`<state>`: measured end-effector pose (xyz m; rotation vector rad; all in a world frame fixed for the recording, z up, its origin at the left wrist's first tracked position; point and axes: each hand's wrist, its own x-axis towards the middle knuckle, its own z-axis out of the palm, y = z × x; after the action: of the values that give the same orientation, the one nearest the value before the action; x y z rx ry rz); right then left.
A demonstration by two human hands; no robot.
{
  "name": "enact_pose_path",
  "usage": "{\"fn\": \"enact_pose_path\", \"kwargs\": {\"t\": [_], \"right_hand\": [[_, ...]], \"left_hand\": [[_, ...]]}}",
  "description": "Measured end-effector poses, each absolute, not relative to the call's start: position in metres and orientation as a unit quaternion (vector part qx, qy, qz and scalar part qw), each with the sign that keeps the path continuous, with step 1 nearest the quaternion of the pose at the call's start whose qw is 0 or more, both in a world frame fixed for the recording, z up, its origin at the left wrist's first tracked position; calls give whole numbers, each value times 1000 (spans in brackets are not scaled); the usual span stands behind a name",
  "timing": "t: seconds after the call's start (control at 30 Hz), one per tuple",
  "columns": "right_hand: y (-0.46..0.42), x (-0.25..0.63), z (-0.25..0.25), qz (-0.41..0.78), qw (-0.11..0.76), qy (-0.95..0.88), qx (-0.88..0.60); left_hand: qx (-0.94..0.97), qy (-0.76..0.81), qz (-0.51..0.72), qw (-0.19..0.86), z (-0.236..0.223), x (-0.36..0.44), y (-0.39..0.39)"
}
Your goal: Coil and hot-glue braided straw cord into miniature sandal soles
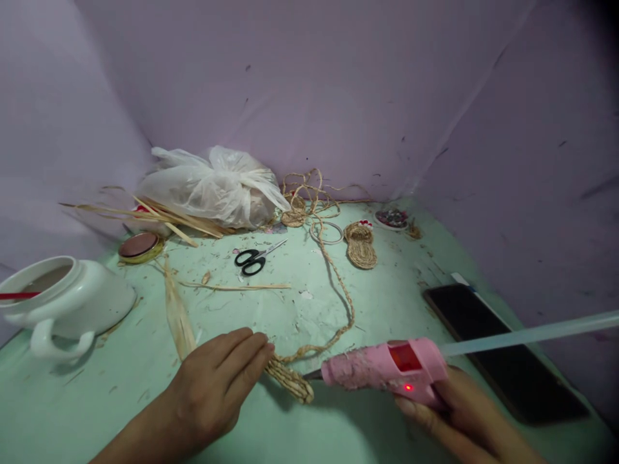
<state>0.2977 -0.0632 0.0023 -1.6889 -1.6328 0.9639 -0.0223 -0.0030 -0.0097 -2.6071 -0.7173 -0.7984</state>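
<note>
My left hand (215,380) is closed around a flat coiled piece of braided straw rope (291,380), whose far end sticks out past the fingers. From that piece a loose braided cord (345,309) runs back across the table. In my right hand (454,412) is a pink hot glue gun (387,370), its red light lit and a long clear glue stick (532,334) coming out of the rear. The dark nozzle touches, or nearly touches, the edge of the coiled rope. A pale strip of dry leaf (178,316) lies behind my left hand.
Black-handled scissors (254,259) lie mid-table, near a small woven slipper (360,248). At the back are a white plastic bag (217,190) and dry straw strips (193,222). A white pot (72,299) stands left, a dark phone (503,354) lies right, and a bead dish (391,219) sits behind.
</note>
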Motion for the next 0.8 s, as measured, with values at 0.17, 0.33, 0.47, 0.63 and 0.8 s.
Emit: {"fn": "enact_pose_path", "kwargs": {"t": [0.17,0.33,0.47,0.63,0.8], "right_hand": [[-66,294,8,343,281,-619,-649],[-66,295,8,333,275,-633,-643],[-63,298,11,346,260,-647,-628],[-65,290,18,320,293,-626,-648],[-65,287,22,307,304,-637,-639]], "left_hand": [[-920,-261,-251,149,-9,-25,-4],[-917,-250,-277,142,-11,-28,-1],[-915,-252,-282,141,-13,-30,2],[-914,-253,-289,133,-11,-30,3],[-916,-244,-294,126,-10,-30,6]]}}
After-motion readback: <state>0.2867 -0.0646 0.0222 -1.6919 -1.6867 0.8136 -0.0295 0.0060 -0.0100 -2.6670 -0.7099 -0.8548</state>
